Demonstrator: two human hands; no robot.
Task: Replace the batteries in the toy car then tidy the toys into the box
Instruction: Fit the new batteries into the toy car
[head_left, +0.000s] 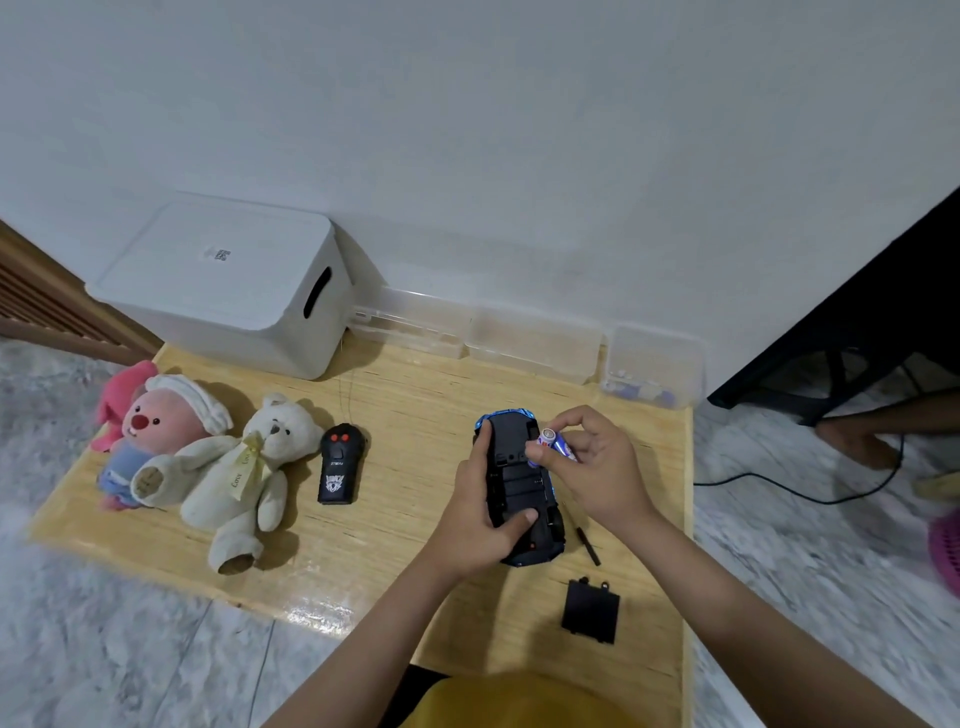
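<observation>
1. battery step: toy car (519, 488) upside down on bench (405, 415), left hand (480, 519) curled round it.
2. right hand (597, 467) pinches battery (556, 442) over the open bay.
3. next, likely: match polarity, seat it, refit cover (590, 611).

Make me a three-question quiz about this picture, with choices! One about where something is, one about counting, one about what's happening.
1. Where is the black cover?
A. on the car
B. on the table, near the person
C. in the box
2. How many soft toys lie on the table?
A. one
B. two
C. four
3. What does the right hand hold?
A. a battery
B. the remote
C. nothing

Answers: 1 B, it lies flat, off the car. 2 B, a pink toy and a bear. 3 A, fingers pinch the battery over the car.
</observation>
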